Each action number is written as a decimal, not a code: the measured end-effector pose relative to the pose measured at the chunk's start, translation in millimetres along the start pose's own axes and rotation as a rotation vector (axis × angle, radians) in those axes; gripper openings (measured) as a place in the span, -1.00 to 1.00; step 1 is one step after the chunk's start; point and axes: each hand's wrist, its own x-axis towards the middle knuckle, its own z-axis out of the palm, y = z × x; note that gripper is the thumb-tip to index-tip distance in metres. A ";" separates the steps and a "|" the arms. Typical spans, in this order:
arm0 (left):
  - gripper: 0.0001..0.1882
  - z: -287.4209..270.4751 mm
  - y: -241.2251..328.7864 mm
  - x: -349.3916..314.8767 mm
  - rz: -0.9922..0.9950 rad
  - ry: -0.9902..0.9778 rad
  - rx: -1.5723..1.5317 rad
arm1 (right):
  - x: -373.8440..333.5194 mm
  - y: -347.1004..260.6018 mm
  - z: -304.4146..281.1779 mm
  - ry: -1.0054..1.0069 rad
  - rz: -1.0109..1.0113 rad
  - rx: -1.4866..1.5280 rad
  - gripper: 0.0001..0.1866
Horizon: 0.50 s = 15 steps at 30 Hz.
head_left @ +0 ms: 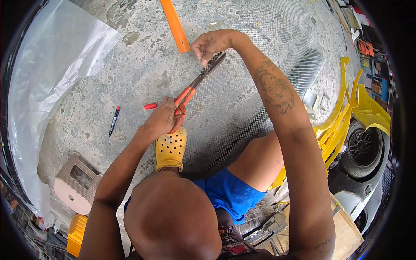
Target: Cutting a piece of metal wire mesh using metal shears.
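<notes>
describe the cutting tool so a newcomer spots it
Against the grey floor, find the yellow clog. In the left hand just above it are the shears: dark blades and red-orange looped handles, unlike the flat orange strip nearby.

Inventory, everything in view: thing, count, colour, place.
Shears: 1, orange-dark, centre
Mesh: 1+, grey, floor
Strip: 1, orange, top
Marker: 1, black-red, left
Cylinder: 1, red, centre
Plastic sheet: 1, translucent, upper left
Stool: 1, beige, lower left
Plastic part: 1, yellow, lower left
Panels: several, yellow, right
Wheel: 1+, dark, right
Edge clutter: uncountable, mixed, right
Clog: 1, yellow, centre
Shorts: 1, blue, bottom
Head: 1, bottom
Left hand: 1, on shears
Right hand: 1, by shears
</notes>
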 end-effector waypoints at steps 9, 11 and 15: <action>-0.77 -4.5 6.0 1.1 -0.047 0.026 0.018 | -0.4 4.5 -4.1 -0.005 -0.027 -0.007 -0.79; -0.77 -6.6 2.7 2.6 -0.087 0.002 -0.071 | -0.2 6.2 -5.2 -0.016 -0.042 0.003 -0.79; -0.76 -4.8 5.6 4.2 -0.078 -0.042 -0.049 | -1.3 4.3 -4.6 0.000 -0.037 0.011 -0.79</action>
